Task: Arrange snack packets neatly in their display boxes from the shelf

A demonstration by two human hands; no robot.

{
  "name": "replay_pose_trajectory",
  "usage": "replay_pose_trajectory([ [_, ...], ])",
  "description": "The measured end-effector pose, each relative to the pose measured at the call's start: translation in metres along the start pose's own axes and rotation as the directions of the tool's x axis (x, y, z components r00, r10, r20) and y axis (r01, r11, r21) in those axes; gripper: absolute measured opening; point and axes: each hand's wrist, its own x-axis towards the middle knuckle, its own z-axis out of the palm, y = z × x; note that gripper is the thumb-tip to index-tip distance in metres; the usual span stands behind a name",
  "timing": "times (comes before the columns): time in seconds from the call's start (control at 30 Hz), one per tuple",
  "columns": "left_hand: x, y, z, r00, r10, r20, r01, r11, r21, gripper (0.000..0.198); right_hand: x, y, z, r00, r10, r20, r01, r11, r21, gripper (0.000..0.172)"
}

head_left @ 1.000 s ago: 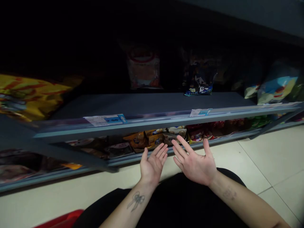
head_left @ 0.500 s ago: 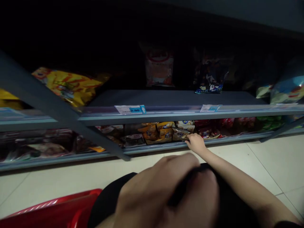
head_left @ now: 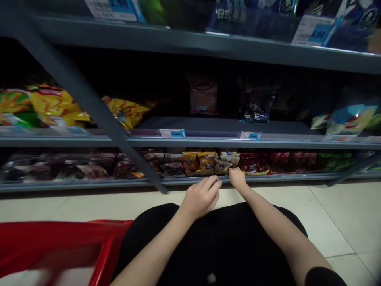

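Observation:
My right hand (head_left: 237, 178) reaches to the bottom shelf, its fingers closed at the right edge of a small beige snack bag (head_left: 222, 166). The fingertips are partly hidden, but they appear to pinch the bag's corner. My left hand (head_left: 202, 195) hovers over my lap, just in front of the shelf edge, its fingers loosely bent and a little apart, with nothing visible in them. Yellow snack bags (head_left: 205, 162) sit left of the beige one. A white bag (head_left: 229, 155) stands behind it, and a dark red bag (head_left: 253, 163) is to its right.
A red shopping basket (head_left: 111, 250) stands at my left. The middle shelf (head_left: 190, 126) overhangs the bottom one and carries chip bags and price tags. A slanted grey shelf post (head_left: 98, 105) crosses at left. Pale floor tiles (head_left: 333, 210) lie before the shelf.
My left hand has moved away from close to the camera, forward and down toward the shelf. My right hand stays by the beige bag. The view takes in more of the shelves above.

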Motion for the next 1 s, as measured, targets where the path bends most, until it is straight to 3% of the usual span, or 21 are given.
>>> replay_pose_trajectory([
  [0.03,0.004,-0.007,0.007,0.976,-0.195,0.096,0.206,0.972,-0.114,0.018,0.000,0.001,0.000,1.000,-0.006,-0.001,0.006,1.000,0.008,0.020],
  [0.1,0.004,-0.021,0.016,0.801,-0.529,0.281,0.598,0.738,-0.314,0.014,-0.001,0.003,0.000,1.000,-0.015,-0.012,0.016,0.999,0.034,0.021],
  [0.17,-0.002,-0.035,0.019,0.706,-0.614,0.353,0.708,0.610,-0.355,0.012,-0.004,0.004,0.000,0.999,-0.013,-0.037,0.016,0.997,0.074,0.021],
  [0.3,-0.017,-0.061,0.030,0.611,-0.663,0.432,0.790,0.471,-0.394,0.014,-0.009,0.004,-0.003,0.991,0.022,-0.132,0.001,0.984,0.176,0.018],
  [0.43,-0.029,-0.080,0.061,0.485,-0.702,0.521,0.848,0.232,-0.477,0.020,-0.011,0.011,-0.019,0.963,0.066,-0.261,0.009,0.960,0.279,0.025],
  [0.53,-0.030,-0.088,0.087,0.394,-0.721,0.570,0.835,0.022,-0.549,0.026,-0.012,0.018,-0.037,0.939,0.064,-0.338,0.057,0.941,0.334,0.025],
  [0.67,-0.017,-0.095,0.112,0.307,-0.710,0.634,0.755,-0.224,-0.617,0.031,-0.028,0.021,-0.055,0.921,-0.018,-0.390,0.177,0.910,0.375,0.018],
  [0.8,-0.003,-0.094,0.125,0.172,-0.690,0.703,0.748,-0.373,-0.549,0.048,-0.065,0.015,-0.060,0.928,-0.106,-0.357,0.259,0.873,0.413,0.013],
  [0.9,-0.006,-0.086,0.126,0.074,-0.643,0.762,0.784,-0.435,-0.443,0.051,-0.098,0.009,-0.058,0.949,-0.181,-0.258,0.286,0.841,0.459,0.014],
  [1.0,-0.022,-0.071,0.121,0.038,-0.602,0.798,0.807,-0.452,-0.379,0.049,-0.127,0.007,-0.056,0.962,-0.202,-0.183,0.265,0.851,0.453,0.016],
])
